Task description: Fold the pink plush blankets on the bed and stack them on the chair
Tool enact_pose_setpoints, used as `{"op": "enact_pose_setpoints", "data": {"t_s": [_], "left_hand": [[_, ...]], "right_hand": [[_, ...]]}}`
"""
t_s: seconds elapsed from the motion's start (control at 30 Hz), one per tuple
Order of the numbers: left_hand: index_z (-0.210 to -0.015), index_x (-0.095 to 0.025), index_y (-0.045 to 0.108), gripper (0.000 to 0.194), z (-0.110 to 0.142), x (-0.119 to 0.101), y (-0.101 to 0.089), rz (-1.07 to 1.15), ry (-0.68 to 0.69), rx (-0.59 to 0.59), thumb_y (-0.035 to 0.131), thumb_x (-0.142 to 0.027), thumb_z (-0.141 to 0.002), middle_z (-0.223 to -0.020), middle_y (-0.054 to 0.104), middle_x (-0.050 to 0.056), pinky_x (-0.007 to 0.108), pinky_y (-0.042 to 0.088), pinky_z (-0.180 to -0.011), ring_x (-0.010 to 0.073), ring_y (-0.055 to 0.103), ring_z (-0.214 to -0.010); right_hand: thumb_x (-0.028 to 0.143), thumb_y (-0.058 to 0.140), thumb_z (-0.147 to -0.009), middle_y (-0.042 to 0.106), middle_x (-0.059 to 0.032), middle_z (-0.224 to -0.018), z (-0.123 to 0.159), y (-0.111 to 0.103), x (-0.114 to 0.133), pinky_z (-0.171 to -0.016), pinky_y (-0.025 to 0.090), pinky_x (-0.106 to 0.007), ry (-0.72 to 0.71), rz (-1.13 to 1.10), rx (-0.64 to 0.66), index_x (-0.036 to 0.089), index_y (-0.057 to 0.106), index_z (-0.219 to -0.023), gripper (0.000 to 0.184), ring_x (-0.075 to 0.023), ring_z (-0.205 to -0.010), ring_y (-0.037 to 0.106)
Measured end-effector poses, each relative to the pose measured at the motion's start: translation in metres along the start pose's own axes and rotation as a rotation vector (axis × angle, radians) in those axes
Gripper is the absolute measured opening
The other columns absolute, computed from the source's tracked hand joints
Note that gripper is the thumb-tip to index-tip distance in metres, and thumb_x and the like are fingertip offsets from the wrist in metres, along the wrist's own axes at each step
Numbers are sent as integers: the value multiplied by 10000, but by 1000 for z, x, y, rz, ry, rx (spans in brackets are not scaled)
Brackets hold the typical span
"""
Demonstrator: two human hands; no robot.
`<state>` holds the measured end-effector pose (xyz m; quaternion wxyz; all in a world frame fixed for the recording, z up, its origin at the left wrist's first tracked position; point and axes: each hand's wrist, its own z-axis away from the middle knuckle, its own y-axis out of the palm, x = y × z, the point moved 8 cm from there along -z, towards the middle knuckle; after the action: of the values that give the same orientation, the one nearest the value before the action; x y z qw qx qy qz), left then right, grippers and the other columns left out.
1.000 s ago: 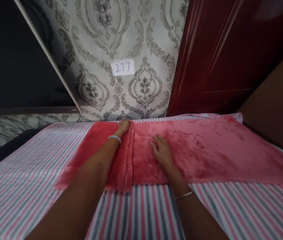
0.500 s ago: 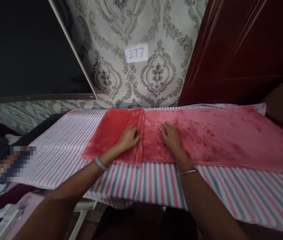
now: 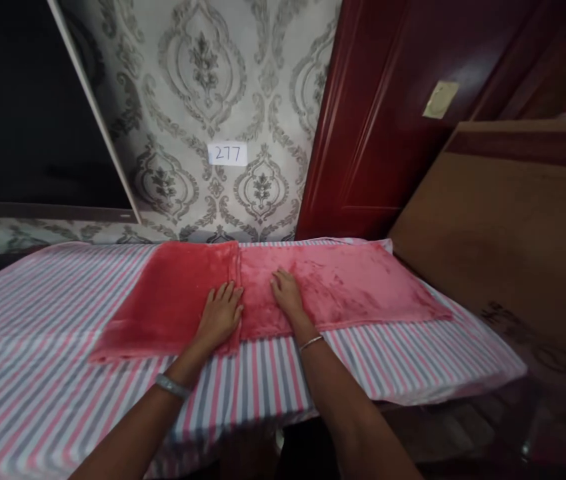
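A red plush blanket (image 3: 357, 283) lies lengthwise on a striped cloth (image 3: 37, 313). Its left part is folded over, making a thicker, darker red section whose layered edge runs down near the middle. My left hand (image 3: 220, 313) rests flat on this folded section beside that edge, fingers spread. To its right, my right hand (image 3: 287, 293) lies on the single, pinker stretch of the blanket, fingers extended and holding nothing. Each wrist wears a bracelet.
A large cardboard box (image 3: 513, 247) stands against the right end of the table. Behind are patterned wallpaper with a paper label (image 3: 227, 154) reading 277, a dark screen (image 3: 37, 113) at left and a dark red door (image 3: 363, 120).
The view has turned right, bringing the cardboard box into sight. My left hand has flattened and spread its fingers on the folded section. My right hand stays on the blanket.
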<state>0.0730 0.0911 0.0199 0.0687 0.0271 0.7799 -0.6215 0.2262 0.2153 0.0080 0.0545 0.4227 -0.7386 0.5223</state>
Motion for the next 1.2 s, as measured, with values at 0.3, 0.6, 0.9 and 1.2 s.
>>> {"op": "enact_pose_setpoints", "data": {"t_s": [0.3, 0.6, 0.9, 1.2], "left_hand": [[-1508, -154, 479, 583, 37, 64, -78, -77, -159, -155, 361, -365, -978, -1589, 437, 162, 550, 142, -1272, 290, 335, -1517], [-1578, -217, 379, 672, 96, 126, -43, -184, -412, 46, 448, -518, -981, -1678, 239, 163, 685, 187, -1202, 404, 175, -1556], [-1590, -237, 344, 701, 98, 130, -31, -130, -387, 26, 480, -546, -975, -1685, 205, 165, 709, 136, -1202, 423, 138, -1558], [-1582, -270, 356, 708, 102, 132, -26, -63, -373, -52, 520, -548, -952, -1678, 234, 155, 717, 126, -1204, 412, 154, -1558]], "right_hand": [[301, 502, -969, 500, -193, -1523, -11, 4, 66, -1183, 328, -496, 6, 80, 51, 115, 519, -1463, 528, -305, -1427, 431], [489, 427, -1016, 251, -160, -1672, 15, 84, 127, -1236, 155, -543, -107, 213, 423, 137, 327, -1592, 682, -285, -1550, 200], [530, 346, -1037, 317, -165, -1647, -8, 85, 134, -1207, 188, -588, -46, 403, 559, 146, 379, -1571, 659, -315, -1548, 192], [509, 346, -1042, 140, -47, -1713, -62, 152, 253, -1240, 124, -574, -347, 267, 603, 292, 229, -1631, 638, -259, -1576, 87]]}}
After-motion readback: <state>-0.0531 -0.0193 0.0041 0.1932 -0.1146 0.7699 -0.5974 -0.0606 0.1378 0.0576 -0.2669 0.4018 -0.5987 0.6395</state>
